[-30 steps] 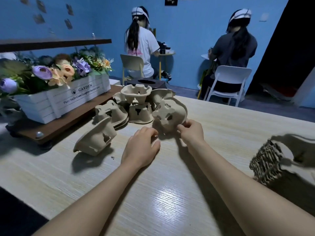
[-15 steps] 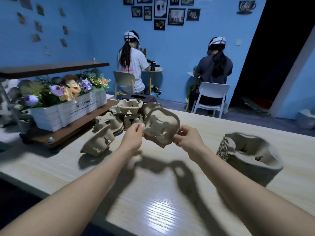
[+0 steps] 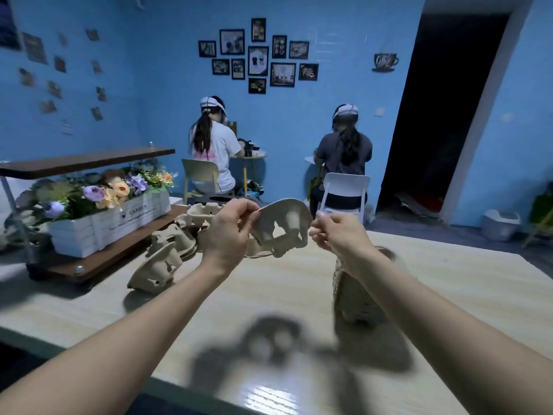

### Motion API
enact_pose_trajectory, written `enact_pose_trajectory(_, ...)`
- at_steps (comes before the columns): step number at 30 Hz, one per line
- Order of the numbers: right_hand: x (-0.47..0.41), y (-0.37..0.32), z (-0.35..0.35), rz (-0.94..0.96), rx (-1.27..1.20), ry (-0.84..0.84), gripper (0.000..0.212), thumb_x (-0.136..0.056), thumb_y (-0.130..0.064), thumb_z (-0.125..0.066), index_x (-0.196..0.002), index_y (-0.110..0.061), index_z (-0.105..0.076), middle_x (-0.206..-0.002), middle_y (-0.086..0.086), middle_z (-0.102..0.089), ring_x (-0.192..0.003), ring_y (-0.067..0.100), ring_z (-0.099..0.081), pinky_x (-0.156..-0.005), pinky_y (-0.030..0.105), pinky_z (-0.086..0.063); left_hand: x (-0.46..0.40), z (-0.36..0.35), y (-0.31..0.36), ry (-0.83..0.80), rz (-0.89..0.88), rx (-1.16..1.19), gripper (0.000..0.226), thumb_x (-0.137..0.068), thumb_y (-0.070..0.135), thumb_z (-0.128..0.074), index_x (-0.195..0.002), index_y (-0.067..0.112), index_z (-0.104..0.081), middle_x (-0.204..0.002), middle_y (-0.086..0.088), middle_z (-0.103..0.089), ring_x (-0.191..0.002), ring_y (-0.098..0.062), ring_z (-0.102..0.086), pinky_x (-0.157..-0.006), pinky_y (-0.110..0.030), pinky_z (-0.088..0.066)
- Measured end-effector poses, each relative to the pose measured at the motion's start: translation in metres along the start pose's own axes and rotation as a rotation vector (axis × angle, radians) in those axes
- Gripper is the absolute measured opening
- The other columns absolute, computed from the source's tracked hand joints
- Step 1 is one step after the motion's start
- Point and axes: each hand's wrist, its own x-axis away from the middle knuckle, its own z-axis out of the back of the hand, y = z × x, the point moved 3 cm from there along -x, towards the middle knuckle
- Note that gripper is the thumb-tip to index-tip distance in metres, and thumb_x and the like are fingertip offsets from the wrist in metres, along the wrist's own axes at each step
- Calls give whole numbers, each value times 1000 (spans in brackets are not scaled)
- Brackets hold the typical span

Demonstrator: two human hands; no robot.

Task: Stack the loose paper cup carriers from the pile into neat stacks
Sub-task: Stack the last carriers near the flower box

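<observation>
— Where's the carrier you've got?

— You're holding one carrier (image 3: 279, 227) up in the air between both hands, its long axis running across from hand to hand. Your left hand (image 3: 229, 232) pinches its left edge; your right hand (image 3: 336, 232) has fingers curled at the right edge, though blur hides the actual contact.

— And the rest?

— The pile (image 3: 182, 235) sits at the table's (image 3: 269, 298) far left edge, nearer your left hand; I count roughly five loose ones. One basket (image 3: 354, 295) stands under your right forearm.
</observation>
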Motion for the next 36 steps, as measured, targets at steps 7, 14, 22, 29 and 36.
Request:
enact_pose_trajectory(7,25,-14,51,-187,-107,75,20,-91,-17,-58,-74,-7,-55,-48,0,-52,-32,3,-46,-39,17,-32,16,-33,51,-109,-352,-87,17,-90,34,-49,-91,22,-61,-88,4,-62,-75,-19,-58,-60,-33,-49)
enact_pose_trajectory(14,41,-11,100,-223,-152,157,18,-87,-1,-56,-69,-6,-54,-47,-1,-47,-50,8,-40,-44,15,-37,25,-68,68,-278,-245,39,23,-84,45,-62,-86,23,-69,-94,9,-57,-81,-9,-57,-69,-32,-50)
enact_pose_trajectory(22,44,4,131,-180,-130,195,26,-85,3,-52,-60,-5,-49,-54,4,-39,-50,11,-33,-50,20,-32,27,-105,70,-370,499,285,14,-92,28,-58,-96,15,-56,-86,1,-63,-72,-10,-61,-67,-27,-50)
enact_pose_trajectory(29,43,24,143,-163,68,224,17,-86,3,-53,-70,-2,-52,-61,10,-46,-52,14,-40,-50,23,-35,31,-119,74,-343,671,424,13,-88,13,-64,-76,10,-61,-70,-2,-59,-62,-9,-54,-63,-21,-48)
enact_pose_trajectory(36,44,36,148,-54,405,274,12,-85,-10,-59,-74,-10,-61,-73,6,-63,-65,18,-54,-63,35,-47,37,-123,68,-361,657,283,13,-84,17,-69,-72,15,-63,-71,0,-62,-66,-12,-55,-72,-30,-47)
